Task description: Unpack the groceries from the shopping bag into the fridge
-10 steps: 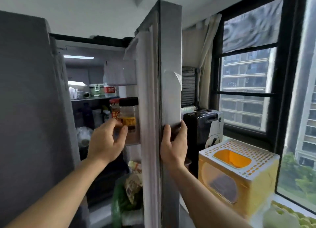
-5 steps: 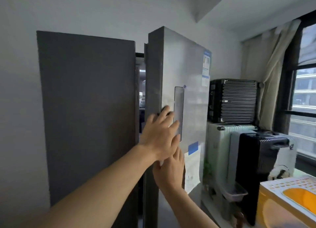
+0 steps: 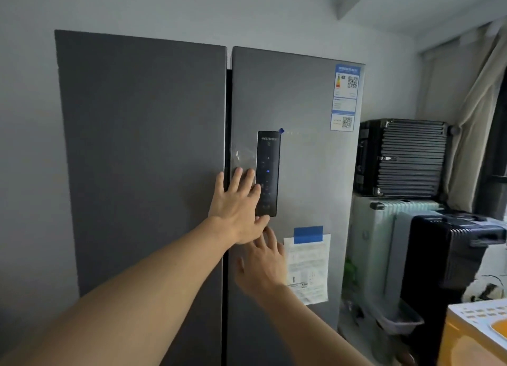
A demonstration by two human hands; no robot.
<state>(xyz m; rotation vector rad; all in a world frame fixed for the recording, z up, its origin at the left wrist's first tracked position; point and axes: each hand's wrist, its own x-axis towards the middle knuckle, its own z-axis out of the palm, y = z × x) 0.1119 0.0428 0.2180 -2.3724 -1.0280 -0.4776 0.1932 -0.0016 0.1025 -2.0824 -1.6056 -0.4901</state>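
A tall dark grey two-door fridge (image 3: 142, 146) fills the middle of the view, both doors shut. My left hand (image 3: 237, 203) lies flat with fingers spread on the right door (image 3: 304, 173), at its inner edge beside the black control panel (image 3: 268, 157). My right hand (image 3: 262, 261) is just below it, fingers apart against the same door, holding nothing. The shopping bag and the groceries are out of sight.
A paper sheet (image 3: 307, 269) is taped to the right door. Right of the fridge stand stacked suitcases: a black ribbed one (image 3: 406, 157) on a pale green one (image 3: 375, 245), another black one (image 3: 444, 258) in front. A yellow-and-white crate (image 3: 472, 335) sits at the lower right.
The right fridge door has swung from wide open to fully shut. My left hand left the jar inside and both hands moved onto the door's front.
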